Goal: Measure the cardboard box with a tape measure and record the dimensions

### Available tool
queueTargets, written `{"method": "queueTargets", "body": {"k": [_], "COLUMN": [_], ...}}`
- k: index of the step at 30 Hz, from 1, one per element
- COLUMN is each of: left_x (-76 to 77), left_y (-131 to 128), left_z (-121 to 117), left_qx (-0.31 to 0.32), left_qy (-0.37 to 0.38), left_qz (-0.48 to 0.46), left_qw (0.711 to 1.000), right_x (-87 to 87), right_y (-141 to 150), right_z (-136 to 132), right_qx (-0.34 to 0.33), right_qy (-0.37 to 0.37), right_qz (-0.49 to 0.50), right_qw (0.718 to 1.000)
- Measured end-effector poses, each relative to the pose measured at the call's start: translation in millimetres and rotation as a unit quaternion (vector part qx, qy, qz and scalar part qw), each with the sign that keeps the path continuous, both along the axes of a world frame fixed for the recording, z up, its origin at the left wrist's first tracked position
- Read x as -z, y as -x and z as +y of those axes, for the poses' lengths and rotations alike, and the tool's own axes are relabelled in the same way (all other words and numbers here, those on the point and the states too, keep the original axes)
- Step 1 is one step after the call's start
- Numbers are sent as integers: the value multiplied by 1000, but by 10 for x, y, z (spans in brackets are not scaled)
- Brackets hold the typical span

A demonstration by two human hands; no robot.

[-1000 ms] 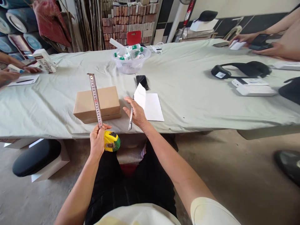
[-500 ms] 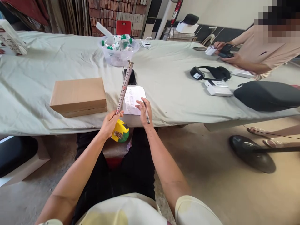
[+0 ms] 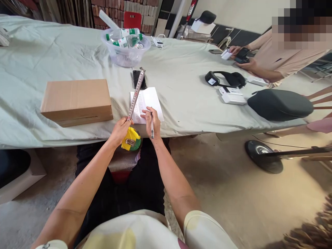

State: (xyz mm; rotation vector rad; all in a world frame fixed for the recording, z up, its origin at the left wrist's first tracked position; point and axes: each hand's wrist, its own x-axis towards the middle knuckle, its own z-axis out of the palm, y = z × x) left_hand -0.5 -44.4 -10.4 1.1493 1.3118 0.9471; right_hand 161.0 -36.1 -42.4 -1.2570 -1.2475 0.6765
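Nearest, just past the edge of the table [image 3: 186,100], a yellow-and-green tape measure [image 3: 131,139] is held by the left hand [image 3: 120,131], its fingers closed on the drawn-out blade [image 3: 136,93] by the mouth of the case — apparently so that the steel is steadied at its root. The case is left hanging below, and the blade is slanted up and away over the page, its numbers turned upward, perhaps for easy reading. By the right hand [image 3: 155,122] a pen [image 3: 152,130] is carried, laid back toward the wrist rather than set to the paper; the fingers are partly spread over an open notebook [image 3: 154,98], presumably so that the pages can be handled without the pen being put down. Whether the paper is touched cannot be told. To the left, apart from the notebook, a closed cardboard box [image 3: 75,97] is set flat, seemingly so that writing room is left. Beyond the notebook, a dark phone [image 3: 135,76] is seen partly crossed by the blade. To the right, a black headset [image 3: 236,79] is laid near a white device [image 3: 232,96]. Farther off, bottles [image 3: 126,41] are gathered in a clear basin [image 3: 124,59] — probably so that none can roll.
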Motion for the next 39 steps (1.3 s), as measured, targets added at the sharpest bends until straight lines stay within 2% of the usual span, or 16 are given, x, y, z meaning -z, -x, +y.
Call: {"method": "queueTargets", "body": {"k": [8, 16, 20, 24, 28, 32, 35, 39], "left_x": [33, -126, -138, -37, 64, 101, 82, 2], "left_y": [11, -15, -88, -166, -177, -174, -175, -158], "left_z": [8, -56, -54, -10, 26, 25, 0, -46], "left_qx": [33, 19, 73, 59, 39, 34, 23, 53], "left_qy": [-15, -48, -25, 19, 46, 42, 32, 25], "left_qz": [-13, -38, -62, -30, -21, -8, -5, -26], "left_qw": [999, 998, 995, 998, 998, 999, 999, 998], "right_x": [4, 1, -9, -38, -89, -101, -57, 6], "right_y": [-25, 1, -1, -53, -175, -283, -324, -341], "right_z": [12, 23, 34, 53, 60, 45, 29, 17], "right_qx": [-11, -21, -26, -31, 2, 14, -8, -21], "right_qy": [10, 22, 25, 36, 39, 41, 47, 50], "right_qz": [21, 48, 79, 93, 83, 33, -5, -16], "right_qw": [1000, 998, 996, 994, 996, 999, 999, 998]}}
